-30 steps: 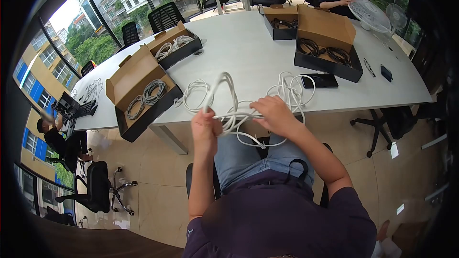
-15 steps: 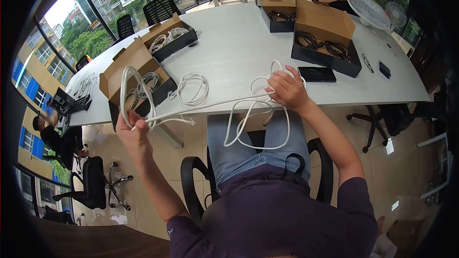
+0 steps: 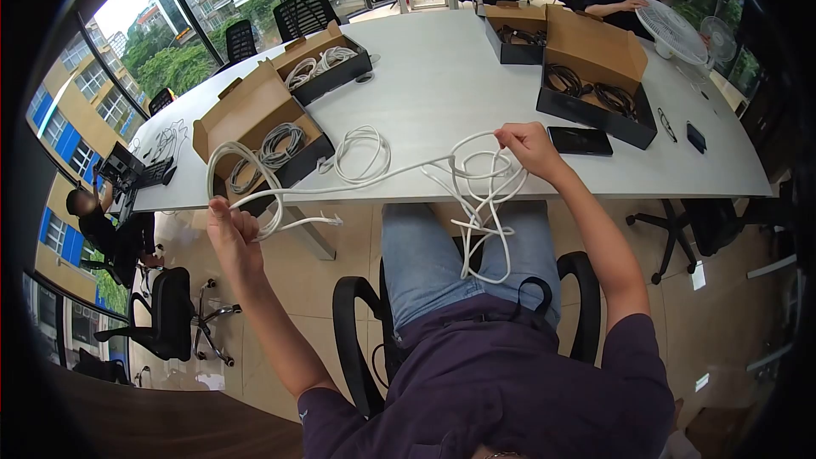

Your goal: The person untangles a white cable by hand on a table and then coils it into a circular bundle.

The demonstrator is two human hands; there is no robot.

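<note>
A white network cable (image 3: pixel 374 178) stretches between my two hands above the table's front edge. My left hand (image 3: pixel 234 234) is closed around several of its loops, and a plug end sticks out to the right of them. My right hand (image 3: pixel 529 150) pinches the cable at the other side. Below the right hand, loose tangled loops hang over the table edge and my lap. Behind the cable, a separate white coil (image 3: pixel 361 155) lies on the table, beside an open box (image 3: pixel 319 157) that holds grey coiled cables (image 3: pixel 280 146).
Another open box (image 3: pixel 344 72) holds white cables. Two boxes at the right, the nearer one (image 3: pixel 612 115) included, hold black cables. A black phone-like slab (image 3: pixel 580 141), glasses (image 3: pixel 667 125) and a white fan (image 3: pixel 671 30) sit on the table (image 3: pixel 433 76). Two other people work nearby.
My right hand has shifted to a pinch on the cable. The loops under it have spread and hang differently. My left hand still grips its loops; the camera view has shifted slightly.
</note>
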